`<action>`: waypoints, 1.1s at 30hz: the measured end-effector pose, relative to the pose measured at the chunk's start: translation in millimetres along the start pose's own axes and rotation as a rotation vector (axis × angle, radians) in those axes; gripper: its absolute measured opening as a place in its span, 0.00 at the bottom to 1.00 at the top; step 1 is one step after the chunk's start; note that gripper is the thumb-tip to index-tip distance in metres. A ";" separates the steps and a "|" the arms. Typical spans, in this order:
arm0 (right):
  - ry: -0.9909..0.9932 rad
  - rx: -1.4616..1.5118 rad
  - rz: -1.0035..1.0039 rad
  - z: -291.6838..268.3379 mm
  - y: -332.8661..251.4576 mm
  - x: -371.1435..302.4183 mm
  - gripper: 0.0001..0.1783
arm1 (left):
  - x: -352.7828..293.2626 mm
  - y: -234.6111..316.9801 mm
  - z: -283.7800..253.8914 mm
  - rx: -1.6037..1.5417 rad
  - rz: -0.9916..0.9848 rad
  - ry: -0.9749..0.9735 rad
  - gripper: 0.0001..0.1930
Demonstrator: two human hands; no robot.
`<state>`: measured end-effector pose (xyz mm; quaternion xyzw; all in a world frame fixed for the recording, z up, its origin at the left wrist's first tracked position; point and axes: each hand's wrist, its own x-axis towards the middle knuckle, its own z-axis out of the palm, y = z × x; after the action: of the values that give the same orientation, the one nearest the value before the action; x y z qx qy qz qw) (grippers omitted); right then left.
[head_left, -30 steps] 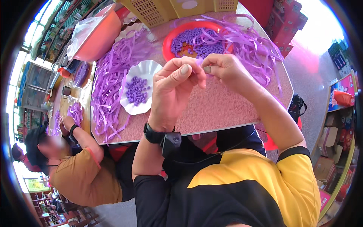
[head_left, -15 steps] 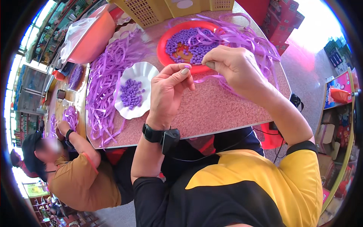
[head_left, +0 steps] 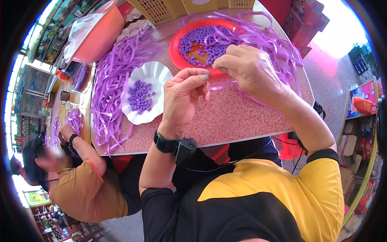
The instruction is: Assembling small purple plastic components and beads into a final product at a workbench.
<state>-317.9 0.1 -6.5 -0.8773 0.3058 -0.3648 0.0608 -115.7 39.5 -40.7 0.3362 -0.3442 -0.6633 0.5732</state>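
Note:
My left hand (head_left: 183, 97) is closed in a pinch, thumb against forefinger, above the near side of a red plate (head_left: 174, 54). A small purple bit, bead or ribbon end, shows at its fingertips. My right hand (head_left: 254, 71) pinches a thin, needle-like piece (head_left: 214, 69) that spans the short gap to my left fingertips. The plate carries many purple beads (head_left: 199, 38). Purple ribbons (head_left: 264, 34) lie across its right side, and one ribbon (head_left: 221, 86) runs beneath my right hand. Left of my hands stands a white wavy-edged dish (head_left: 156, 76) with more purple beads (head_left: 140, 97).
A heap of purple ribbons (head_left: 115, 80) covers the table's left side. An orange bowl (head_left: 100, 34) with clear plastic and a yellow basket (head_left: 161, 12) stand at the back. Another person (head_left: 86, 185) works at the lower left. Red boxes (head_left: 302, 22) are stacked beyond the table.
My fingertips have shifted slightly, and less purple shows at the left pinch. The view has moved a little. Both hands stay pinched close together.

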 end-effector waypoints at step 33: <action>0.001 -0.270 -0.182 4.8 4.7 -7.8 0.12 | -2.7 -0.4 2.1 0.200 -0.044 0.092 0.05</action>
<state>-321.2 0.3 -16.2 -0.9014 0.2715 -0.3248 -0.0913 -117.4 42.4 -39.7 0.4292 -0.3748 -0.6219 0.5372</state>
